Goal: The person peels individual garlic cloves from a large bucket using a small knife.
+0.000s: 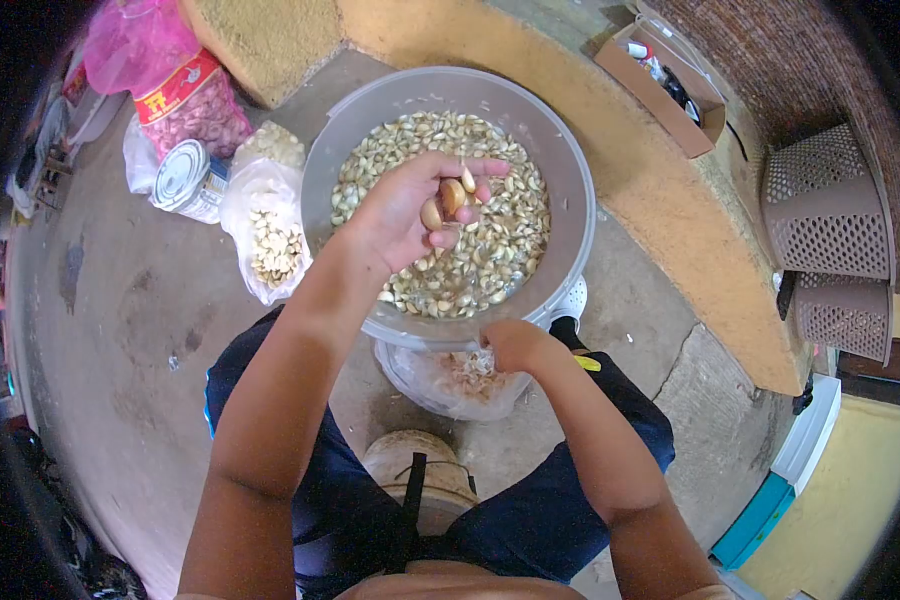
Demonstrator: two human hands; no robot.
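Observation:
My left hand (pixel 410 205) is palm up over a large grey tub (pixel 320 170), fingers curled around a few garlic cloves (pixel 453 196). Some of these have brownish skin. Below it, the tub is filled with many loose garlic cloves (pixel 500 250), which look wet. My right hand (pixel 520 346) is at the tub's near rim, over a clear plastic bag (pixel 420 378) that holds papery garlic skins (pixel 478 378). Its fingers are bent inward, and anything between them is hidden from me.
Left of the tub are a white bag of peeled cloves (pixel 276 250), a tin can (pixel 186 176) and a pink mesh sack (pixel 195 115). A bucket (pixel 425 465) stands between my knees. A yellowish ledge (pixel 660 215), a cardboard box (pixel 670 95) and perforated baskets (pixel 828 215) are to the right.

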